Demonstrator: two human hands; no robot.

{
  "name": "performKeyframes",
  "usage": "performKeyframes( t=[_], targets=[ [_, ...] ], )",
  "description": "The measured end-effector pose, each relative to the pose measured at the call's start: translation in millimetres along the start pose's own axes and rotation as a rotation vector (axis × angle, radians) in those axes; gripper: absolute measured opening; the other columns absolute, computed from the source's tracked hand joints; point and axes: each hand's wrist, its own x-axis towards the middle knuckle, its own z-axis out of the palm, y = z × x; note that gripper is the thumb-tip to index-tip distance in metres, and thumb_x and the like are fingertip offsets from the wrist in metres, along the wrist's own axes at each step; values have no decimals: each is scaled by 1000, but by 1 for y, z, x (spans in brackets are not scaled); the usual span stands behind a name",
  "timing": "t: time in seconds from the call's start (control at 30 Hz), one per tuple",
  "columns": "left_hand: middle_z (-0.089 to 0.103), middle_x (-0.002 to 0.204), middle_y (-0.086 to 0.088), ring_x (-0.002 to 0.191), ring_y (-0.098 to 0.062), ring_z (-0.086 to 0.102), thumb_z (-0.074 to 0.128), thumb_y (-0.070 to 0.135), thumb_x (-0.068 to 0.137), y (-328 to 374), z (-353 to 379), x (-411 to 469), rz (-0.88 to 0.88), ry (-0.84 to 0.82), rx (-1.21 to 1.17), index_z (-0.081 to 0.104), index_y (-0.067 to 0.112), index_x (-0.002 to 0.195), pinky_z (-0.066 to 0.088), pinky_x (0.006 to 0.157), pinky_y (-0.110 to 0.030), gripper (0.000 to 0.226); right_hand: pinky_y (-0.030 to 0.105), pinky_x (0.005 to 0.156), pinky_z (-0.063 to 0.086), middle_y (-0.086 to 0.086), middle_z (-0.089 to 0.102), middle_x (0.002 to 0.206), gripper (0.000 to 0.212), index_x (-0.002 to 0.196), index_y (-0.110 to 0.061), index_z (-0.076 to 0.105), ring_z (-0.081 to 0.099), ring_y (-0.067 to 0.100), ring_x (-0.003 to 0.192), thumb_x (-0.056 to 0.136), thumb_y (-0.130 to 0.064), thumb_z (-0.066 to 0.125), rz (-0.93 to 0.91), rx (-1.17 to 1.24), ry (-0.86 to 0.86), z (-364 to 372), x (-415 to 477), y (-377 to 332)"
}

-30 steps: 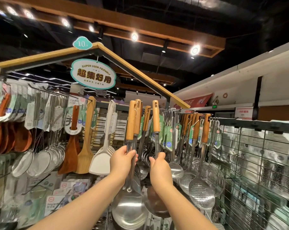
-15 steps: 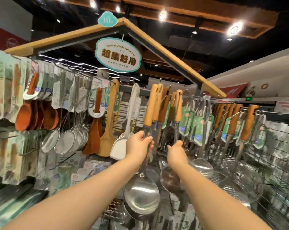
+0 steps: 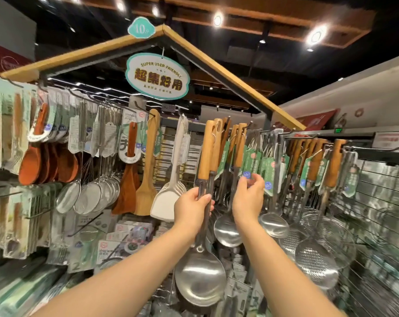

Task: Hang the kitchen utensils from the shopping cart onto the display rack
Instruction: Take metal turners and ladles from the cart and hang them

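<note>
My left hand (image 3: 191, 209) is shut on the steel shaft of a large spoon with a wooden handle (image 3: 205, 152). Its wide bowl (image 3: 200, 280) hangs below my fist, and the handle top stands level with the rack's hooks (image 3: 247, 126). My right hand (image 3: 248, 200) is just to the right with fingers apart, its fingertips at the lower edge of a green tag (image 3: 251, 163). Beneath that hand a wooden-handled steel ladle (image 3: 228, 227) hangs from the display rack. The shopping cart is out of view.
More ladles and mesh skimmers (image 3: 317, 261) crowd the hooks to the right. To the left hang a white turner (image 3: 168, 202), wooden spatulas (image 3: 145, 193), strainers (image 3: 88, 197) and orange spoons (image 3: 31, 165). A sign (image 3: 157, 76) hangs under the wooden roof frame.
My right hand has let go of the ladle's shaft and risen to the green tag. The ladle now hangs free. My left hand keeps its grip on the large spoon.
</note>
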Motion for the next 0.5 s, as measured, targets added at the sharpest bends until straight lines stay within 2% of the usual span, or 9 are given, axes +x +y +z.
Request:
performKeyframes(
  t=[0.07,0.13,0.23,0.33,0.43,0.5],
  targets=[
    [68,77,-9,72,-19,65,55,9,92,5,7,-10,23,-23,-3,63,12,83,54,75,-37,12,33,81,42,-1,63,106,27,111,-18,55,55,12,91,100,-35,37,-73,71,-127,-12,-14,-19],
    [70,79,-8,75,-21,67,56,11,91,8,13,-19,57,-39,16,66,15,84,54,76,-38,13,32,72,45,-2,66,90,30,92,-20,59,59,12,80,100,-40,37,-49,116,-270,-21,-21,-33],
    [71,80,-6,79,-21,67,56,12,91,13,22,-28,84,-52,40,67,17,85,53,77,-39,13,34,74,49,-2,64,86,19,98,-18,60,60,15,79,95,-35,51,29,113,-308,-29,-16,-35],
    [72,79,-6,79,-22,69,56,12,90,13,28,-33,87,-69,65,68,20,81,55,79,-43,17,26,61,45,4,65,91,24,109,-11,61,58,13,71,94,-29,53,72,74,-367,-36,-15,-33],
    [73,78,-4,79,-23,70,56,13,90,11,32,-37,70,-109,56,69,20,81,55,80,-45,17,23,51,40,2,63,76,25,94,-11,63,55,12,61,98,-29,46,61,-3,-421,-44,-16,-30],
    [73,78,-5,78,-22,69,56,14,91,12,36,-37,67,-121,41,69,20,82,55,78,-43,17,31,57,47,2,62,71,26,85,-13,61,57,15,62,98,-30,46,57,-2,-395,-47,-13,-30]
  ],
)
